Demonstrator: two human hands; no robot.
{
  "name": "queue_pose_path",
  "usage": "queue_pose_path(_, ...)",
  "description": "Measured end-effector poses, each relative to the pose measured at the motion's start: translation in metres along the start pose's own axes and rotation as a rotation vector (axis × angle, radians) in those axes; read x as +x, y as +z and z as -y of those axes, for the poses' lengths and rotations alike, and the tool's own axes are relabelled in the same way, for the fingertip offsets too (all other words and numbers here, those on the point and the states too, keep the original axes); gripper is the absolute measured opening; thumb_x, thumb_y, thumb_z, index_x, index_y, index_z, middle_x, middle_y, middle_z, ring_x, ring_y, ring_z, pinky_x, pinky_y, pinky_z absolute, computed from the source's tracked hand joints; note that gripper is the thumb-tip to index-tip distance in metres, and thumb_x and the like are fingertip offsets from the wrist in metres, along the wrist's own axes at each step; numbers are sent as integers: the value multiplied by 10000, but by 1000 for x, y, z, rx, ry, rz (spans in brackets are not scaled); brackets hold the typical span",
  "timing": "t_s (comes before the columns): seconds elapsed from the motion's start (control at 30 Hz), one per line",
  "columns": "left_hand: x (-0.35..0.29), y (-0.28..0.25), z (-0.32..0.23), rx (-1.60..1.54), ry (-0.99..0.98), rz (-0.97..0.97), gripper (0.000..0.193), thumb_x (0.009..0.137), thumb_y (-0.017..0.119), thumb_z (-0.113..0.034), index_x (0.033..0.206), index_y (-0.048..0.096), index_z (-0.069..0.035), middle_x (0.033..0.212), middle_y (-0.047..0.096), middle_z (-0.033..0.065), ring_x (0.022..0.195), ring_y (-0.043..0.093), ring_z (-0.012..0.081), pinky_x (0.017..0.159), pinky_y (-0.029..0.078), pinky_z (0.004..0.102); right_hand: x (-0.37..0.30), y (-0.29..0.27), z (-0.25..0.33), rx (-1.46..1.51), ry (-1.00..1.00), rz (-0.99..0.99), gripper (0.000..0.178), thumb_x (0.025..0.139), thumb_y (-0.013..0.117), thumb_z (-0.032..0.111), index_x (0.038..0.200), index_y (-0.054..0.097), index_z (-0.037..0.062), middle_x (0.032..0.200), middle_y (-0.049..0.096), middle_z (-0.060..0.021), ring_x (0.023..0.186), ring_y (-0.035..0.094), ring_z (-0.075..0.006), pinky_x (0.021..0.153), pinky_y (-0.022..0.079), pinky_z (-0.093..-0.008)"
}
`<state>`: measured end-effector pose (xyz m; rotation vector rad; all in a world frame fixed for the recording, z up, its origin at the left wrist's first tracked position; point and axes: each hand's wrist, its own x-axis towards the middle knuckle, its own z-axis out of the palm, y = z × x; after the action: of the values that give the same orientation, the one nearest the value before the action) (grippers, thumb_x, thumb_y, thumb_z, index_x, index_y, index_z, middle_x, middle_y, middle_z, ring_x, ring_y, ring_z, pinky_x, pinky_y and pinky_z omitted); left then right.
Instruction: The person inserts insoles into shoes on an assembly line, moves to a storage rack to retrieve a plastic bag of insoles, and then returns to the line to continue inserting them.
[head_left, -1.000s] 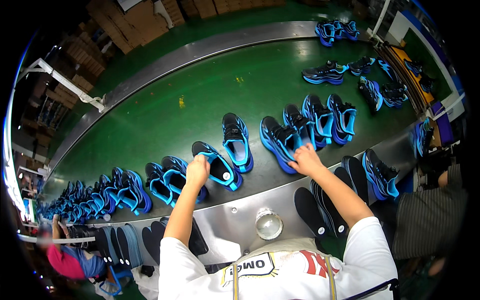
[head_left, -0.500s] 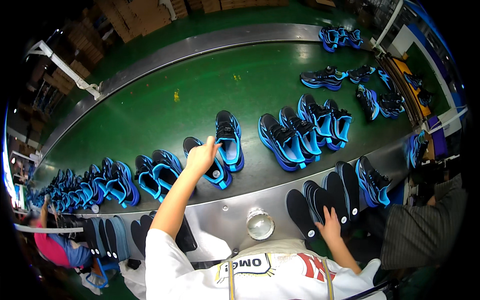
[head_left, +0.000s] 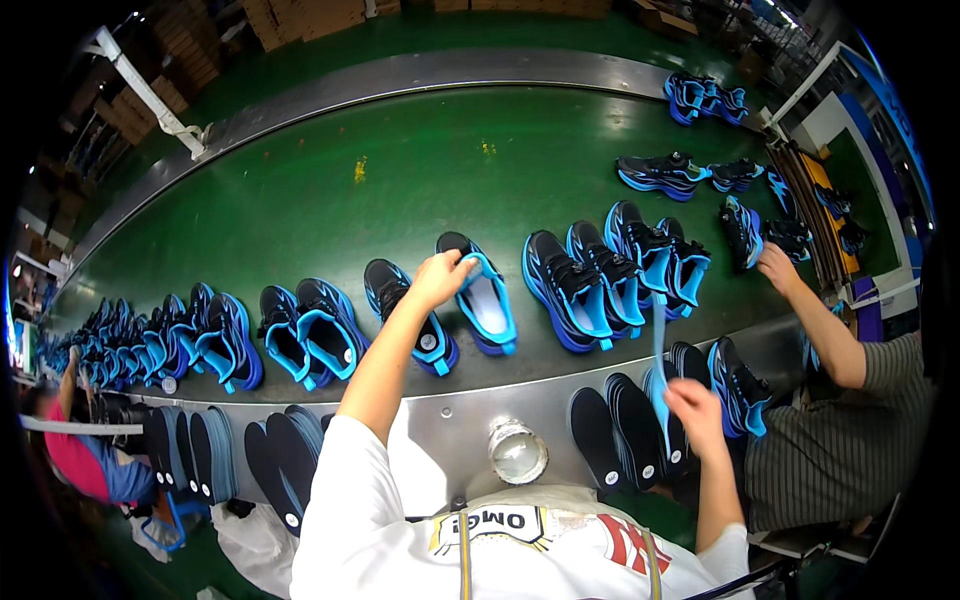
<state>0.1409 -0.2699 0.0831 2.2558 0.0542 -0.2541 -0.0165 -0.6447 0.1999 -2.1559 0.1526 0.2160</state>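
My left hand [head_left: 440, 279] is closed at the tongue of a black and blue sneaker [head_left: 487, 308], whose pale inside shows through the opening. Directly left of it, partly behind my forearm, stands another sneaker [head_left: 384, 283] with a round white sticker inside. In my right hand [head_left: 693, 408] is a thin light-blue insole [head_left: 659, 350], held upright and seen edge-on. Below it, black insoles [head_left: 625, 425] with round white stickers lie on the metal ledge. Several sneakers [head_left: 560, 290] stand side by side beyond the lifted insole.
The green belt [head_left: 300, 210] carries more sneakers [head_left: 225, 340] at left. A glass jar [head_left: 518, 452] sits on the metal ledge [head_left: 440, 430] before me. Insole stacks [head_left: 285, 450] lie lower left. At right, a co-worker's arm [head_left: 820, 320] reaches toward a sneaker [head_left: 742, 230].
My right hand has lifted an insole off the pile. My left hand has taken hold at the sneaker's tongue, and that sneaker is tilted more. A co-worker's arm now reaches in from the right.
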Motion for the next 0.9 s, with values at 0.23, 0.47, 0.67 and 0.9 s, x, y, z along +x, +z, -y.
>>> queue_pose_path(0.23,-17,18,-10,-112,-19,90,421,767,546,-375,664,521,33,572,519,124,547,486,185,522,382,335,131,124,69,-150,183,718,162,634,660,158,673,635,4,576,577,-74,561,549,-110,522,430,-226)
queue_pose_path(0.47,-19,18,-1,-174,19,155,373,777,553,-323,631,503,16,522,464,60,506,407,124,471,335,302,139,216,31,-903,-622,443,136,685,537,99,761,584,-4,911,509,-209,865,514,-326,728,447,-381)
queue_pose_path(0.67,-31,34,-1,-260,-34,-4,410,751,544,-374,821,563,30,724,584,185,708,575,284,627,431,347,111,190,58,-976,-516,374,225,681,583,197,796,579,4,913,500,-213,884,485,-337,718,451,-376)
queue_pose_path(0.9,-30,48,5,-571,-75,-10,352,791,539,-319,657,494,3,549,368,-34,542,330,53,456,273,242,130,193,40,-1023,-532,607,144,667,546,123,710,603,-3,896,514,-185,850,509,-305,721,455,-354)
